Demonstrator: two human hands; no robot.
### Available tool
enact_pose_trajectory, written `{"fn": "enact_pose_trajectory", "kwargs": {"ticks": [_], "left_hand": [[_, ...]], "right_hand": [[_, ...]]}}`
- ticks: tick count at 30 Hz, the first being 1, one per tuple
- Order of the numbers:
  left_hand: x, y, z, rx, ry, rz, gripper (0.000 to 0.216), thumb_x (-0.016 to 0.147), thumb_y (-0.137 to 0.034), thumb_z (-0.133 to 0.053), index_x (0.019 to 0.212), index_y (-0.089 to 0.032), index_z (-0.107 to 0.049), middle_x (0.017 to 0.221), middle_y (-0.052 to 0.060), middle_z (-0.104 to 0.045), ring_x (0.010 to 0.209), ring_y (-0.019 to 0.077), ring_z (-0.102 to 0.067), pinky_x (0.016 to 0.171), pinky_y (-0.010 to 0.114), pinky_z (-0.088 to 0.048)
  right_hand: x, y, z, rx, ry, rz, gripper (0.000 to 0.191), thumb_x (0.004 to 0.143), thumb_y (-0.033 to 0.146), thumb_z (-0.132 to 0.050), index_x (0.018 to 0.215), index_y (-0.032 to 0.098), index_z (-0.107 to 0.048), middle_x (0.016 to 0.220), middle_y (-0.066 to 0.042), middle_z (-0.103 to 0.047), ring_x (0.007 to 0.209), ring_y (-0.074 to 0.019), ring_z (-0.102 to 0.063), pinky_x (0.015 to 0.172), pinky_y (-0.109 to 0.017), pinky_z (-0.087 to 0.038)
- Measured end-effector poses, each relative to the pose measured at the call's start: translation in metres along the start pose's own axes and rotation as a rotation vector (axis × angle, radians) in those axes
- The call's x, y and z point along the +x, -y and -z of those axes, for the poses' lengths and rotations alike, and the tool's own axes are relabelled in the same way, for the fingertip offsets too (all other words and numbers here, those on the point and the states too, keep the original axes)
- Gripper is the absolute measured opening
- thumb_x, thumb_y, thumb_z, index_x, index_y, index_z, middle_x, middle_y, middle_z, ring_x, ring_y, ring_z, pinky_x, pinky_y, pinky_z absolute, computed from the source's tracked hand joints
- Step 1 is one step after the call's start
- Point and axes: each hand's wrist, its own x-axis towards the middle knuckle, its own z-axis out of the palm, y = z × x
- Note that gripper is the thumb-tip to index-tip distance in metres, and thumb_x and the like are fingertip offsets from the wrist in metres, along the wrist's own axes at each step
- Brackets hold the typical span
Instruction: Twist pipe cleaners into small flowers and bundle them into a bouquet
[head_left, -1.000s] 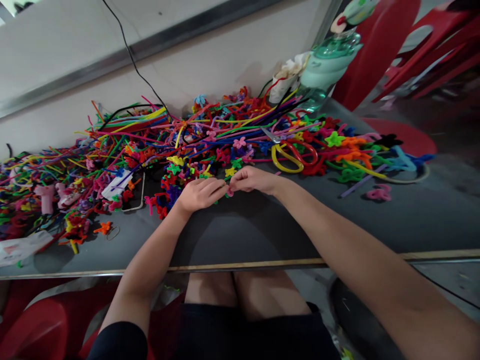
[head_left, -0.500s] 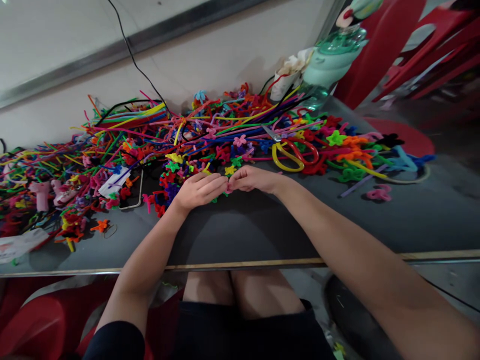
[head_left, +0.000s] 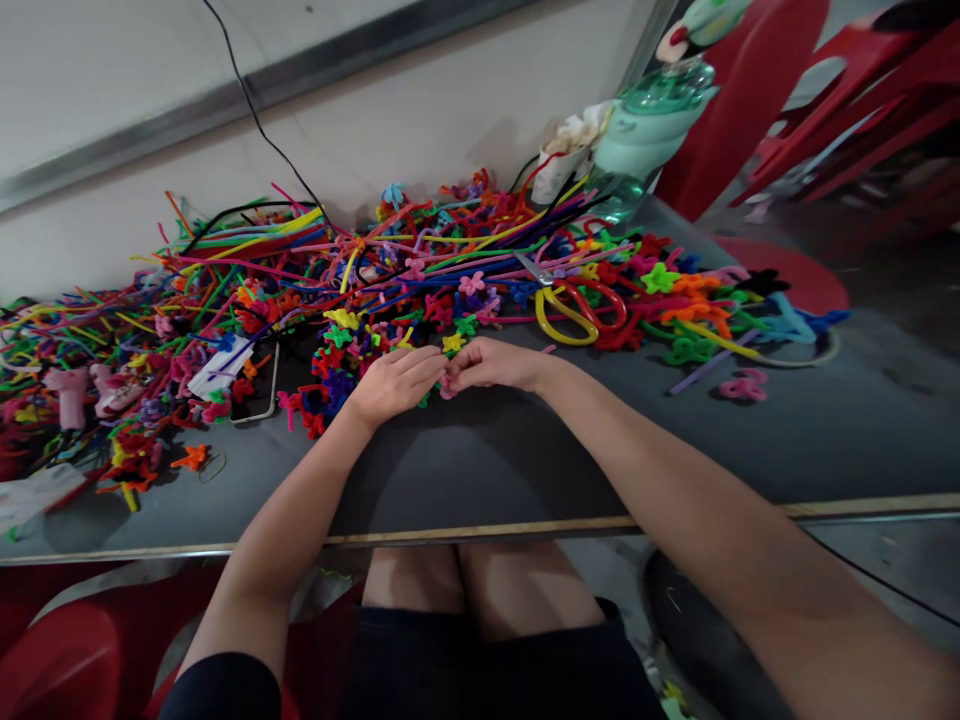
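Fingertips meeting over the dark table (head_left: 480,470), my left hand (head_left: 399,385) and my right hand (head_left: 493,364) both pinch a small pink pipe cleaner piece (head_left: 448,391). Most of that piece is hidden by the fingers, so its shape does not show. My left hand's fingers lie close together, bent toward the right hand. Just beyond the fingertips sits a yellow pipe cleaner flower (head_left: 453,343). Several other small fuzzy flowers, such as a green one (head_left: 466,325) and a pink one (head_left: 472,283), lie around it.
A wide heap of coloured pipe cleaners (head_left: 247,270) runs along the wall. Scissors (head_left: 570,318) with red and yellow handles rest to the right. A phone (head_left: 266,390) lies at left. A paper cup (head_left: 556,176) and a green bottle (head_left: 637,140) stand at the back right.
The view has shifted slightly, moving the scene a little left. Both hands stay together at the pink pipe cleaner piece, with the right fingers curled slightly differently.
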Motion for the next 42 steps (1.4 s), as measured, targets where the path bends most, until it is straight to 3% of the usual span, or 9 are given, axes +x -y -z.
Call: {"fn": "enact_pose_trajectory", "kwargs": {"ticks": [6,12,20,23,27,35,38,42], "left_hand": [[0.000,0.001,0.001,0.032,-0.033,-0.008,0.021,0.096,-0.021,-0.043,0.099,-0.019,-0.064,0.095,0.006,-0.072,0.093,0.0146,-0.067,0.074,0.025,-0.053],[0.000,0.004,0.009,0.057,0.042,-0.014,0.020,0.095,-0.021,-0.044,0.096,-0.021,-0.065,0.093,0.006,-0.070,0.091,0.0143,-0.066,0.069,0.022,-0.051],[-0.008,0.005,0.017,0.068,-0.009,0.015,0.028,0.094,-0.016,-0.046,0.117,-0.026,-0.060,0.101,0.005,-0.071,0.097,0.0156,-0.068,0.076,0.027,-0.056],[-0.008,0.002,0.016,0.103,-0.041,-0.035,0.024,0.093,-0.017,-0.049,0.111,-0.026,-0.062,0.099,0.004,-0.072,0.095,0.0159,-0.069,0.072,0.026,-0.056],[-0.005,0.001,0.013,0.034,-0.041,-0.025,0.020,0.093,-0.017,-0.048,0.102,-0.025,-0.064,0.100,0.005,-0.071,0.096,0.0162,-0.068,0.070,0.025,-0.054],[0.002,0.000,0.010,0.154,0.024,-0.011,0.019,0.093,-0.019,-0.044,0.093,-0.022,-0.063,0.085,0.004,-0.066,0.082,0.0147,-0.062,0.060,0.023,-0.045],[0.003,-0.002,0.008,0.056,0.056,0.096,0.021,0.093,-0.023,-0.043,0.089,-0.018,-0.062,0.078,0.005,-0.063,0.075,0.0143,-0.059,0.059,0.023,-0.042],[0.004,-0.004,0.000,-0.309,0.048,0.463,0.019,0.087,-0.025,-0.048,0.078,-0.015,-0.061,0.064,0.001,-0.057,0.060,0.0103,-0.051,0.055,0.021,-0.036]], "right_hand": [[0.000,0.002,0.000,0.020,0.002,0.001,0.014,0.065,0.028,-0.069,0.065,0.014,-0.069,0.040,0.009,-0.036,0.043,-0.0043,-0.025,0.043,-0.022,-0.013],[-0.002,0.002,0.004,0.020,0.040,0.016,0.022,0.070,0.032,-0.072,0.077,0.011,-0.072,0.048,0.007,-0.042,0.045,-0.0030,-0.026,0.043,-0.022,-0.013],[-0.001,-0.006,0.006,0.131,0.038,0.042,0.028,0.070,0.038,-0.076,0.079,0.011,-0.072,0.046,0.008,-0.039,0.043,-0.0029,-0.024,0.042,-0.022,-0.013],[-0.001,-0.005,0.007,0.125,0.066,0.033,0.027,0.070,0.036,-0.076,0.078,0.011,-0.071,0.049,0.006,-0.046,0.044,-0.0030,-0.027,0.042,-0.022,-0.014],[-0.001,-0.004,0.007,0.088,0.095,0.022,0.025,0.069,0.036,-0.076,0.073,0.012,-0.070,0.048,0.006,-0.043,0.044,-0.0032,-0.026,0.042,-0.022,-0.013],[-0.001,-0.002,0.002,-0.025,-0.016,0.033,0.030,0.070,0.042,-0.072,0.076,0.013,-0.069,0.053,0.006,-0.044,0.046,-0.0038,-0.026,0.045,-0.022,-0.017],[-0.001,-0.003,-0.002,-0.204,-0.113,0.152,0.030,0.073,0.044,-0.068,0.077,0.014,-0.071,0.055,0.003,-0.050,0.050,-0.0059,-0.035,0.049,-0.022,-0.025],[-0.001,-0.005,-0.011,-0.522,-0.389,0.351,0.019,0.074,0.032,-0.063,0.073,0.014,-0.070,0.055,0.002,-0.052,0.052,-0.0079,-0.041,0.054,-0.023,-0.029]]}}
